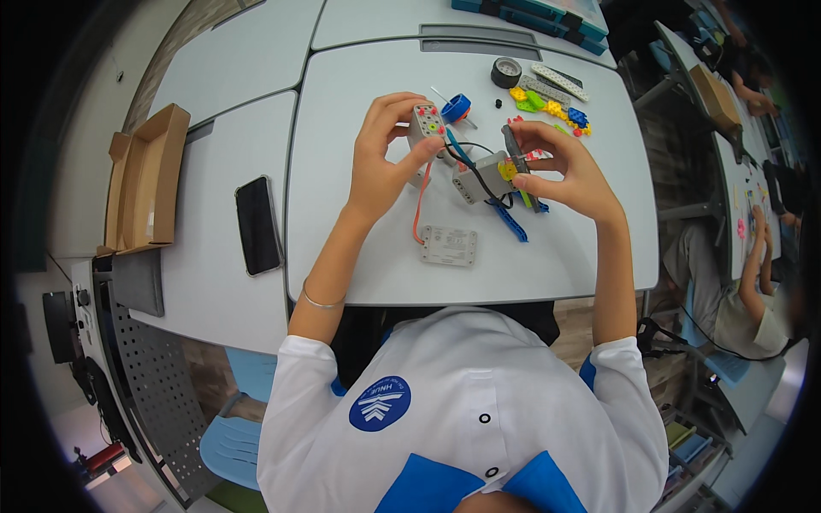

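Observation:
Above the white table, my left hand (386,158) is closed on a grey box-shaped module (425,122) with red and yellow-green spots on its face. My right hand (569,167) pinches a dark grey bar (517,162) beside a yellow round part. That bar stands against a second grey block (479,178), among black cables and blue beams (511,224). An orange-red cable (420,205) runs down from the left-hand module to a flat grey box (449,246) lying on the table. Just past the left hand is a blue wheel (456,108); my fingers hide some joints.
At the table's far right lie a black tyre (506,72), white and grey perforated beams (560,82) and several yellow, green and blue pieces (547,104). A teal case (539,24) sits at the back. Leftward are a phone (257,225) and an open cardboard box (147,179).

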Motion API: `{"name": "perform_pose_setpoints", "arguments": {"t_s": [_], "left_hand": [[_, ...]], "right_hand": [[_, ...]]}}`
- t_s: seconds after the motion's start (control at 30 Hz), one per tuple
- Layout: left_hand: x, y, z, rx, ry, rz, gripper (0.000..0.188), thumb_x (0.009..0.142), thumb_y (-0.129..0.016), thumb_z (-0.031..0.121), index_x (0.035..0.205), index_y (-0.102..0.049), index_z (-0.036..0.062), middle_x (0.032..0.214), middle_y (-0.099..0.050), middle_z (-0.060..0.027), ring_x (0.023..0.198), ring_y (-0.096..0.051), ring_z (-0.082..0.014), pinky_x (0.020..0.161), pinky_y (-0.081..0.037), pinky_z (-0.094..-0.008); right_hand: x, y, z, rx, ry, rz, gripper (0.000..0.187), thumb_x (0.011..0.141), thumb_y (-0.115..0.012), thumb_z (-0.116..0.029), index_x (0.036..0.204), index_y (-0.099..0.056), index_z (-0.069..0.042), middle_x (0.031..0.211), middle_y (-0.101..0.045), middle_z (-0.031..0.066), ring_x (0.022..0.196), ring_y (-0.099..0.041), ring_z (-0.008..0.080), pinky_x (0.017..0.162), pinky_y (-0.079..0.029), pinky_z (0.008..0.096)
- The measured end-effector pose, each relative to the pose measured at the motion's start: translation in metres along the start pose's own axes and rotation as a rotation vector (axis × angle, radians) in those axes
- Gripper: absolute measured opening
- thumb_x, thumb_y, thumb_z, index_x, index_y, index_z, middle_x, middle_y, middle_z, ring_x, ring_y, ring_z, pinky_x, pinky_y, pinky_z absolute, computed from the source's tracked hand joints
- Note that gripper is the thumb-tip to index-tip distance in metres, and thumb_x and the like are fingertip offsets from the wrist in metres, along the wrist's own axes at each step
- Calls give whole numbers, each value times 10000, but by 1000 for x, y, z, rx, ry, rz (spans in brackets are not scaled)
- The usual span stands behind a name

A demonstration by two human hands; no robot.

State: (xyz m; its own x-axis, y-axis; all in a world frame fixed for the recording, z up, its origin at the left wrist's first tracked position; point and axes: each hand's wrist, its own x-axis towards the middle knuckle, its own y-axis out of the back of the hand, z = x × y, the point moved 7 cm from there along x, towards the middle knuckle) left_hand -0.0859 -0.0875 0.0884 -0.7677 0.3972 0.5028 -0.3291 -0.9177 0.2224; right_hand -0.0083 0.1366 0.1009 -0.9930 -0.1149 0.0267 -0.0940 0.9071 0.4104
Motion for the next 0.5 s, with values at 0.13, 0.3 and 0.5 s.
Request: {"name": "perform_pose_setpoints", "arguments": {"t_s": [0.13,0.3,0.5], "left_hand": [[0,-8,-31,-259,278,31,428,986,-612,312,1258,-598,-19,1136,-623,-91,1036,-627,-192,911,-504,-326],[1,-15,-34,-570,493,-117,552,1029,-393,428,1229,-618,-35,955,-641,-91,812,-605,-163,733,-488,-299],[3,-1,-29,-535,470,-199,535,1016,-387,448,1118,-676,9,876,-645,-74,725,-572,-138,633,-442,-264]], "right_hand": [[-18,-7,-6,40,49,40,664,730,-831,-217,1321,-590,-33,1200,-627,102,1103,-624,201,969,-535,372],[-30,-11,5,131,50,135,657,734,-834,-191,1321,-584,-33,1162,-631,102,1095,-624,203,951,-551,383],[-28,-14,19,267,32,295,610,786,-824,-199,1306,-579,5,1125,-637,95,1060,-625,179,887,-576,368]]}}
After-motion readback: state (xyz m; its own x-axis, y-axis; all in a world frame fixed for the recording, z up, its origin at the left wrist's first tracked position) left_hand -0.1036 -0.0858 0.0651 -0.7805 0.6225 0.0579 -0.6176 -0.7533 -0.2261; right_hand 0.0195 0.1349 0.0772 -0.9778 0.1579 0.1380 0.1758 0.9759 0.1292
